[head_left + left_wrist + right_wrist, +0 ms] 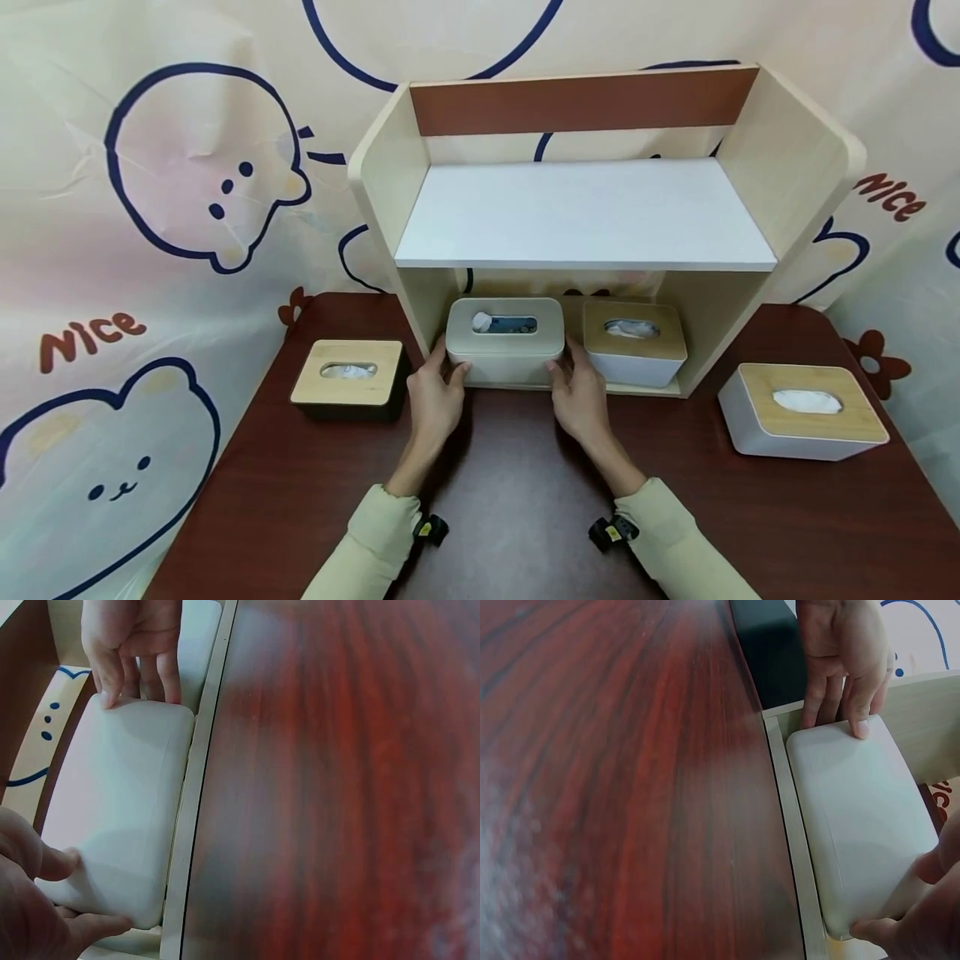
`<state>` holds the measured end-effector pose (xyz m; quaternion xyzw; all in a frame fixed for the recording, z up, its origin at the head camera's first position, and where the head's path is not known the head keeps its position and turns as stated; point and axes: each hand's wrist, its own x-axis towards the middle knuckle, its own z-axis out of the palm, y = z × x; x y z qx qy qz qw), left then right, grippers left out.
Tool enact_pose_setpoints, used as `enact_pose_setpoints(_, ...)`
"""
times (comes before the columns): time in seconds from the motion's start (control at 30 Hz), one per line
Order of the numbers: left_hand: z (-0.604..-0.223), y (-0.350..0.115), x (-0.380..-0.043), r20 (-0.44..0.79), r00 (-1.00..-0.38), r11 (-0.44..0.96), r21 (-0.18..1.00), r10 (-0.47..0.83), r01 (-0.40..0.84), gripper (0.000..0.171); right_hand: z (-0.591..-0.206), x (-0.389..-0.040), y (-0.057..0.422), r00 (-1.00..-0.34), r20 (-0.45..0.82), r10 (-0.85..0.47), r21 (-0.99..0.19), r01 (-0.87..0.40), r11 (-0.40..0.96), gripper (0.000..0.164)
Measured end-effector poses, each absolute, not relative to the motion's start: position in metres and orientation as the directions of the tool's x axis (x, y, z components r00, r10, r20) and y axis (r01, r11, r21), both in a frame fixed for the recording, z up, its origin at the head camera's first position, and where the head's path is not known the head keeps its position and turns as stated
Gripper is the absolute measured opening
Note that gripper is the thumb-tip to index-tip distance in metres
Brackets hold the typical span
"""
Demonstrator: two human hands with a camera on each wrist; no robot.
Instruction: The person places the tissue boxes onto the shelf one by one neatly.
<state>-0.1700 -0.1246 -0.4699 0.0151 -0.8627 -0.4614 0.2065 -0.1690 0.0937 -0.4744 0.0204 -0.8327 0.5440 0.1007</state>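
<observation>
Both hands hold a pale grey tissue box (506, 367) with rounded corners in the left part of the small bookshelf's lower compartment. Through its oval slot show a whitish round piece and something blue; the contents are otherwise hidden. My left hand (437, 398) grips the box's left end, thumb at the front. At the right end my right hand (581, 396) grips it the same way. The left wrist view has the tissue box (127, 802) with a hand at each end. Beside it in the compartment sits a white tissue box with a wooden lid (633, 367).
A two-level bookshelf (585, 217) with a white upper board stands at the back of the dark brown table (517, 517). Left of it lies a black tissue box with a wooden lid (347, 387). On the right is a white, wood-topped tissue box (802, 417).
</observation>
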Motion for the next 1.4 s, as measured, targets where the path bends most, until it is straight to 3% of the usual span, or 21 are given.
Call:
enact_pose_setpoints(0.63,-0.470,-0.125,-0.172,0.361,-0.907,0.575,0.798,-0.217,0.181,0.057,-0.471,-0.172,0.095,-0.982,0.177,0.071,-0.924,-0.141,0.356,0.061)
enact_pose_setpoints(0.97,-0.470,-0.121,-0.165,0.352,-0.914,0.578,0.797,-0.204,0.178,0.065,-0.472,-0.167,0.096,-0.986,0.152,0.072,-0.925,-0.116,0.361,0.062)
enact_pose_setpoints(1.4,-0.447,-0.120,-0.157,0.412,-0.893,0.557,0.791,-0.180,0.252,0.067,-0.451,-0.160,0.098,-0.968,0.246,0.055,-0.910,-0.211,0.358,0.059)
